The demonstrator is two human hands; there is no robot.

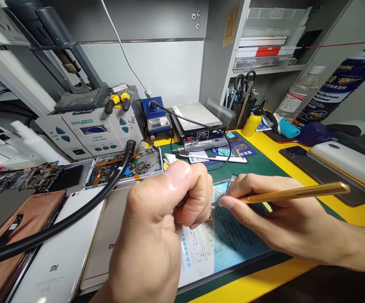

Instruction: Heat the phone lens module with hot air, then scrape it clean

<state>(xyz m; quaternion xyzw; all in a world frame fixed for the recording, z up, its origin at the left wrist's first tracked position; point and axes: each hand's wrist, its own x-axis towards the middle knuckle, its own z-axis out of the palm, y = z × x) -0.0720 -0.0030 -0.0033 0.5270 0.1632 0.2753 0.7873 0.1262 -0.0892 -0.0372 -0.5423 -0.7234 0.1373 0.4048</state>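
My left hand (157, 219) is closed in a fist in the foreground, thumb on top. It hides whatever its fingers hold. A small metal-edged piece (211, 216) shows just past its knuckles; I cannot tell whether the hand grips it. My right hand (283, 210) pinches a gold craft knife (292, 193) like a pen, with the knurled handle pointing out to the right. The knife's thin grey tip (214, 204) is close to my left fingers. Below both hands lies a worn blue-and-white printed sheet (233, 248) on a green mat (264, 162).
Several phone backs (62, 240) lie at left, crossed by a thick black hose (75, 219). Behind are a tray of circuit boards (146, 162), a hot-air station (97, 130), a hot plate (198, 115) and a white brush (214, 158). A dark phone (324, 168) lies at right.
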